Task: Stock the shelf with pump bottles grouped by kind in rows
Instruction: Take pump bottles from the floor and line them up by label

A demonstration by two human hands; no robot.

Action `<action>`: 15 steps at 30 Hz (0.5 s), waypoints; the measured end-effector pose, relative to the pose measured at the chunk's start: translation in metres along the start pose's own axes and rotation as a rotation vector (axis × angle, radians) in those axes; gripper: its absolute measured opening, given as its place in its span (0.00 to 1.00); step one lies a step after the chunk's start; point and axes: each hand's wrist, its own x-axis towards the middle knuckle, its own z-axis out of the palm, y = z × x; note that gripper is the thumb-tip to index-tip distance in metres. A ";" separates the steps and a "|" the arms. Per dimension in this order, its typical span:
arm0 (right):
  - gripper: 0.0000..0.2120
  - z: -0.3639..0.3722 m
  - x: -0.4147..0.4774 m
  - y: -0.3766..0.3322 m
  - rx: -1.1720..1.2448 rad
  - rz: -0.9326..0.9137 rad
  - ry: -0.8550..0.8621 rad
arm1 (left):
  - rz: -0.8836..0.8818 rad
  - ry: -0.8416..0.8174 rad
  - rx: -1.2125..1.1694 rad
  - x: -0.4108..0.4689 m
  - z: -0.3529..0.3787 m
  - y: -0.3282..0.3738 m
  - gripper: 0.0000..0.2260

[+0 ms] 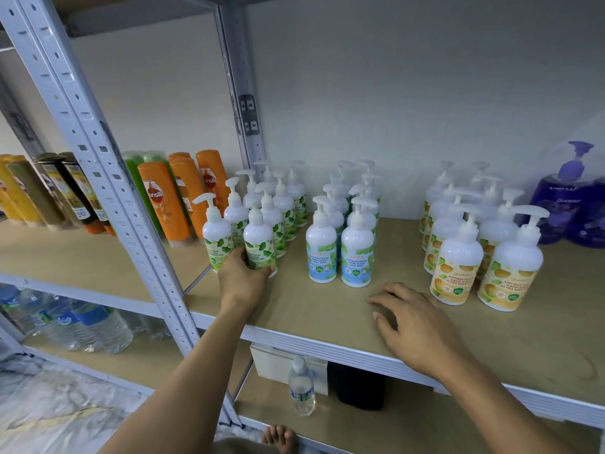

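White pump bottles stand in three groups on the wooden shelf. Green-leaf labels are on the left, blue-green mint labels in the middle, orange-fruit labels on the right. My left hand grips the base of the front green-leaf bottle, which stands upright on the shelf. My right hand rests flat on the shelf board, fingers spread, in front of the mint and orange groups and holding nothing.
Purple pump bottles stand at the far right. Orange, green and dark shampoo bottles fill the neighbouring shelf on the left, behind a metal upright. Water bottles lie below; one stands upright on the lower shelf.
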 end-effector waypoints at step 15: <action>0.20 0.000 -0.002 -0.001 0.018 -0.006 0.040 | -0.024 0.080 -0.011 -0.004 0.003 0.008 0.18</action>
